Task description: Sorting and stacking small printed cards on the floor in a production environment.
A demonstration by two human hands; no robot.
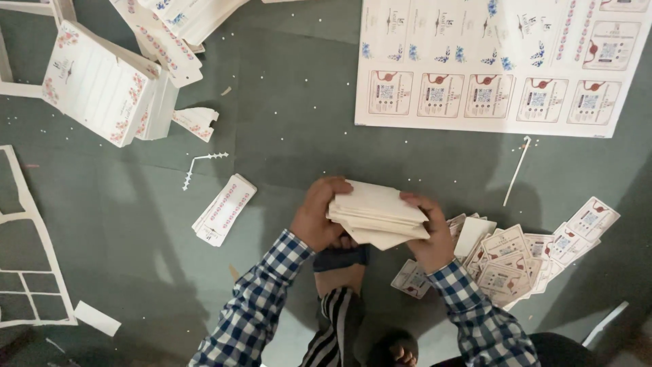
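Both my hands grip a thick stack of blank white cards point(377, 213) just above the dark green floor. My left hand point(317, 216) clasps the stack's left end, and my right hand point(432, 233) holds its right end, thumb on top. My sleeves are blue and white check. Right of my right hand lies a loose heap of small printed cards point(523, 261) with red motifs. A neat little stack of narrow patterned cards point(224, 208) rests to the left of my left hand.
A large uncut printed sheet point(502, 64) lies at the top right. Stacks of floral cards point(102, 85) sit at the top left. Cut-out sheet frames point(30, 224) lie along the left edge. Thin paper offcut strips point(517, 170) and scraps dot the floor. My foot point(401, 353) shows at the bottom.
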